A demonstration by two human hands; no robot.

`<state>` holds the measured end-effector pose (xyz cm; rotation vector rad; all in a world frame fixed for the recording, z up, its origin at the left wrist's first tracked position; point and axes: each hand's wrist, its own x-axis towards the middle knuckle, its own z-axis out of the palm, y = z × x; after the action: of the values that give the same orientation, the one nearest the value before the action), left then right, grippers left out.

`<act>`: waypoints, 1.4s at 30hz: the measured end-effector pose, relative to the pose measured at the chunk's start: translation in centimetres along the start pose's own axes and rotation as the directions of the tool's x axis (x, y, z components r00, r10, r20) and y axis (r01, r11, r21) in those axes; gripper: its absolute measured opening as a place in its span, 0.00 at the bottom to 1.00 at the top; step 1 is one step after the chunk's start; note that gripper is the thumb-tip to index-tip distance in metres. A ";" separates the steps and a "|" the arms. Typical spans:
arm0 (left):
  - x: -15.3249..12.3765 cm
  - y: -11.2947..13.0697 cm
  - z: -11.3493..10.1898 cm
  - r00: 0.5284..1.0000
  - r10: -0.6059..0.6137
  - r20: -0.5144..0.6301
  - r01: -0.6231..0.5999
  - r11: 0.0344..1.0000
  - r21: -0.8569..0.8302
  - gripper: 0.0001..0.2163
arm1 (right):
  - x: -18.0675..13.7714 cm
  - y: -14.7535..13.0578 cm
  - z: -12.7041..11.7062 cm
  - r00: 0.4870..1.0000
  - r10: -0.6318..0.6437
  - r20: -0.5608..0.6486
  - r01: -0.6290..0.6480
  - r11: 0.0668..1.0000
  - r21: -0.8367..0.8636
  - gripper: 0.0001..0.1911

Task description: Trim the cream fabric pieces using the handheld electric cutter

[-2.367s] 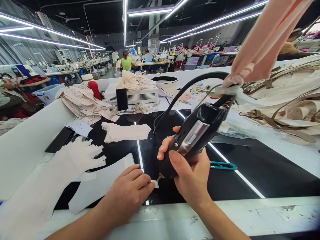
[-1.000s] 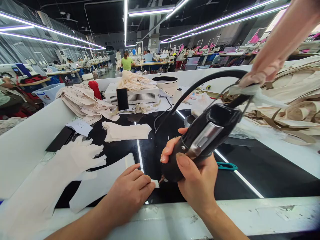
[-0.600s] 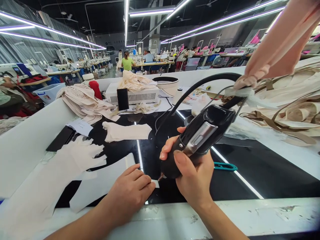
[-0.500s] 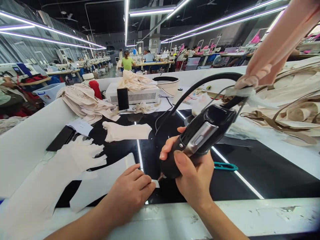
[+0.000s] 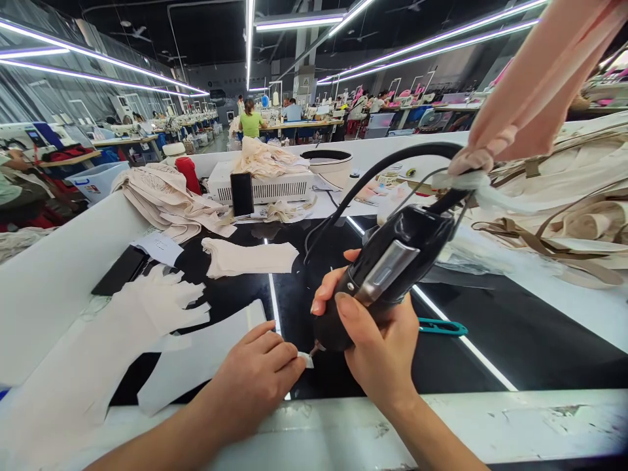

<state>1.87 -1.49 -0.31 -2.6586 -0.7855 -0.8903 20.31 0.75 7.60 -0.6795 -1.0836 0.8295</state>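
Note:
My right hand (image 5: 380, 347) grips a black corded hand tool (image 5: 387, 268) with a silver plate, tilted so its tip (image 5: 314, 347) touches a small white label piece (image 5: 306, 359). My left hand (image 5: 252, 379) lies flat on the glossy black table (image 5: 490, 340), fingertips pinning that white piece at the tool's tip. A thick black cable (image 5: 392, 160) arcs up from the tool's back end, where pale pink cloth (image 5: 530, 85) is tied and hangs from above.
White cut fabric pieces (image 5: 161, 307) and a folded white piece (image 5: 250, 257) lie left. Teal thread snips (image 5: 441, 326) sit right of my hand. A white box machine (image 5: 265, 186), cream fabric piles (image 5: 167, 199), tan straps (image 5: 554, 209). People sit at far benches.
The tool swung slightly right and back left, its tip staying at the white piece. My left hand has kept still on the piece.

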 end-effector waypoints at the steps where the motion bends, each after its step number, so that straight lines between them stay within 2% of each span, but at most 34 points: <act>1: 0.0 0.0 0.0 1.000 0.001 0.008 -0.001 1.000 0.002 0.10 | 0.0 0.0 -0.2 1.000 0.001 0.001 -0.001 1.000 0.015 0.21; 5: 0.1 0.0 -0.2 1.000 0.003 0.024 -0.003 1.000 0.005 0.10 | -0.4 0.3 -1.1 0.999 0.018 0.035 -0.020 0.998 0.068 0.25; 9: 0.1 0.1 -0.2 1.000 -0.005 0.007 0.005 1.000 -0.009 0.10 | -0.8 0.4 -1.5 0.997 0.035 0.072 -0.040 0.996 0.075 0.25; 20: 0.0 0.0 -0.1 1.000 -0.003 0.016 0.003 1.000 -0.010 0.09 | -1.0 -0.1 -0.6 1.000 -0.005 0.007 0.005 0.998 0.065 0.27; 26: 0.0 0.0 -0.1 0.999 -0.008 0.033 0.009 1.000 -0.008 0.11 | -1.0 0.0 -0.4 1.000 0.007 0.012 -0.007 0.999 0.053 0.21; 32: -0.2 -0.5 0.0 0.999 -0.017 0.038 0.019 0.997 -0.068 0.09 | -1.0 0.2 -0.5 1.000 0.014 0.015 -0.015 0.998 0.064 0.26; 38: -0.5 -1.6 -1.2 0.993 0.020 0.117 -0.013 0.998 -0.064 0.08 | -0.9 -0.1 -0.3 1.000 0.011 0.012 -0.011 1.000 0.030 0.24; 42: -1.2 -2.4 -2.2 0.993 0.010 0.114 -0.003 0.998 -0.063 0.09 | -0.9 0.1 -0.7 1.000 0.006 0.012 -0.006 1.000 0.017 0.24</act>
<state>-1.32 -0.81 0.80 -2.7868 -0.7857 -0.7793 20.68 -0.04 6.87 -0.6647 -1.0851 0.8479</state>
